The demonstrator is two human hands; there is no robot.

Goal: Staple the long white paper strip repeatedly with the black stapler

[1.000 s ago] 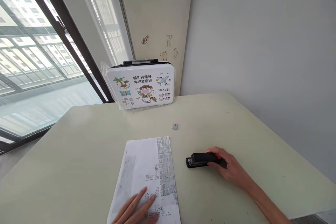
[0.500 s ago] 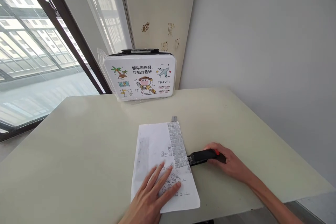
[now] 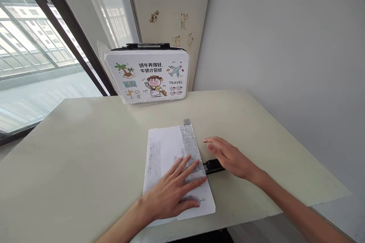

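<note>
White printed paper (image 3: 168,140) lies on the table, with dense grey rows (image 3: 188,140) like staples along its right side. My left hand (image 3: 173,190) presses on the paper's lower part with its fingers spread. At the right edge of the paper lies a black stapler (image 3: 214,166), its front end against the sheet. Above its rear part is my right hand (image 3: 232,159), fingers stretched out and not wrapped round it. The hand hides the stapler's back end; whether they touch I cannot tell. Two short grey strips (image 3: 186,121) sit at the paper's top right corner.
A white case (image 3: 134,95) with cartoon prints and a black handle stands at the back of the table (image 3: 85,152), partly in clear plastic. A grey wall (image 3: 285,45) rises on the right. Sliding glass doors (image 3: 51,53) are on the left.
My right hand has let go of the stapler and opened over it. My left hand has slid up and right across the paper. The view has shifted slightly.
</note>
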